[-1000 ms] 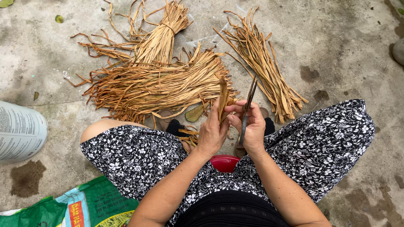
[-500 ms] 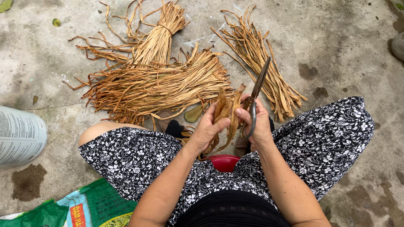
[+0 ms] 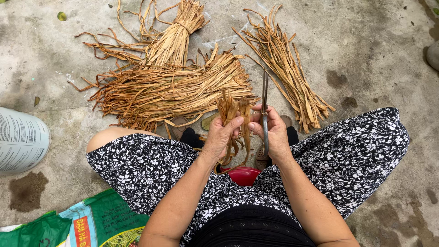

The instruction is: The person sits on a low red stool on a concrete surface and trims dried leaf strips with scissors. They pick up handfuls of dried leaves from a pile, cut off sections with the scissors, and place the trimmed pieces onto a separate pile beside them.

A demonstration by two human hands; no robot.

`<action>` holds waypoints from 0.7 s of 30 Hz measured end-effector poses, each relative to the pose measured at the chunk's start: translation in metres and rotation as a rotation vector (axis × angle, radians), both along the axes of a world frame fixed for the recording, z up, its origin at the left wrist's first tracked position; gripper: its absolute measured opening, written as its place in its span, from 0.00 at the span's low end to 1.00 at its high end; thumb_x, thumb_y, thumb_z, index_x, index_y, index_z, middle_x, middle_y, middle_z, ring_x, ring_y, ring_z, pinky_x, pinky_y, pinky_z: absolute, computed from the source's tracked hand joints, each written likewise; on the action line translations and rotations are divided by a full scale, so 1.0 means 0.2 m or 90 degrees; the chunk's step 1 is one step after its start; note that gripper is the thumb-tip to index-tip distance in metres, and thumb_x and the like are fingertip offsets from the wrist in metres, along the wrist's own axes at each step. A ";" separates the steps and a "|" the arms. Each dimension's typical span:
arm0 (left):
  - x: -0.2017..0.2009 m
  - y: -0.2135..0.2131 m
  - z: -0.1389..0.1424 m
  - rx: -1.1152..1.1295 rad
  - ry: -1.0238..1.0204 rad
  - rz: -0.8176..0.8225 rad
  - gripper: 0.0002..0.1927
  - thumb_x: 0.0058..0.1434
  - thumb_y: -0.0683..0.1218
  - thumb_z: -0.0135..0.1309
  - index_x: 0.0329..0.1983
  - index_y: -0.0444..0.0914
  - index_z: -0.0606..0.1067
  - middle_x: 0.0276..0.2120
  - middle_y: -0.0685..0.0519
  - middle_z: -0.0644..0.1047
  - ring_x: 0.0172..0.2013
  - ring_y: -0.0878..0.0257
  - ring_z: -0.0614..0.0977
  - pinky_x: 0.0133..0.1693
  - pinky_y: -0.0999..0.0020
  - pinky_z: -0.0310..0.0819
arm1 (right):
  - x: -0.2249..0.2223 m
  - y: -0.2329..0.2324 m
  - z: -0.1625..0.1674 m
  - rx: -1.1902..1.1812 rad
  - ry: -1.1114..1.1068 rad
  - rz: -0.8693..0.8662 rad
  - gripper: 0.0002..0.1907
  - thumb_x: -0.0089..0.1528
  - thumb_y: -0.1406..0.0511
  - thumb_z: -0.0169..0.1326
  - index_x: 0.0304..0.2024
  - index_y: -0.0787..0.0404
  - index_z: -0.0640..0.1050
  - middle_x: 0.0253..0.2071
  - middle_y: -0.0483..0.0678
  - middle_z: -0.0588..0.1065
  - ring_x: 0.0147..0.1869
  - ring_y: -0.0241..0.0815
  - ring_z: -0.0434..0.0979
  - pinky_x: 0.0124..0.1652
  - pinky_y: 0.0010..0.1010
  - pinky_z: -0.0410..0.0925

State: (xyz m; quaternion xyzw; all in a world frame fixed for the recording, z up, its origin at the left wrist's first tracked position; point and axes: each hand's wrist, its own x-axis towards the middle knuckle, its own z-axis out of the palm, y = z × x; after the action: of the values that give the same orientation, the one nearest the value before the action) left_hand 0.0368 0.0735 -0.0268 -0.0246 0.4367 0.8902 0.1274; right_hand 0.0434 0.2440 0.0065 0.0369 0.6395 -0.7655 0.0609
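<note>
The concrete floor [image 3: 375, 50] carries a big heap of dried brown leaf strips [image 3: 169, 93], with a tied bundle [image 3: 176, 36] behind it and a smaller, neater pile [image 3: 288, 73] toward the right. This suggests most strips are still unprocessed. Above the person's lap, the left hand [image 3: 222, 137] is closed around a small bunch of strips [image 3: 234, 114], and the right hand [image 3: 274, 132] grips a thin dark blade [image 3: 265, 98] pointing up, just beside that bunch.
</note>
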 end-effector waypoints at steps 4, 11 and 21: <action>-0.01 -0.04 0.05 0.094 -0.001 -0.041 0.10 0.64 0.46 0.60 0.46 0.38 0.77 0.31 0.54 0.82 0.23 0.73 0.73 0.26 0.81 0.68 | 0.00 0.01 0.03 -0.001 0.029 -0.024 0.23 0.61 0.71 0.62 0.57 0.56 0.73 0.42 0.44 0.80 0.44 0.31 0.78 0.42 0.22 0.70; 0.01 -0.09 0.06 0.288 0.000 -0.176 0.14 0.70 0.47 0.56 0.54 0.35 0.76 0.32 0.55 0.76 0.27 0.69 0.71 0.31 0.73 0.64 | 0.02 0.03 0.02 -0.018 0.061 -0.001 0.23 0.62 0.71 0.61 0.58 0.58 0.72 0.42 0.46 0.79 0.45 0.31 0.77 0.42 0.22 0.69; 0.01 -0.10 0.03 0.353 0.024 -0.196 0.14 0.73 0.50 0.53 0.55 0.36 0.75 0.29 0.56 0.71 0.27 0.68 0.66 0.31 0.72 0.60 | 0.04 0.04 -0.01 0.008 0.080 0.007 0.23 0.62 0.70 0.61 0.59 0.58 0.72 0.42 0.45 0.80 0.45 0.30 0.77 0.42 0.22 0.69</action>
State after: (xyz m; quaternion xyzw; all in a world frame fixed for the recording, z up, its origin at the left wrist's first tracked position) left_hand 0.0396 0.0543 -0.0217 0.0937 0.1785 0.9458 0.2544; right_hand 0.0507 0.2524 0.0047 -0.0140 0.6472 -0.7618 0.0248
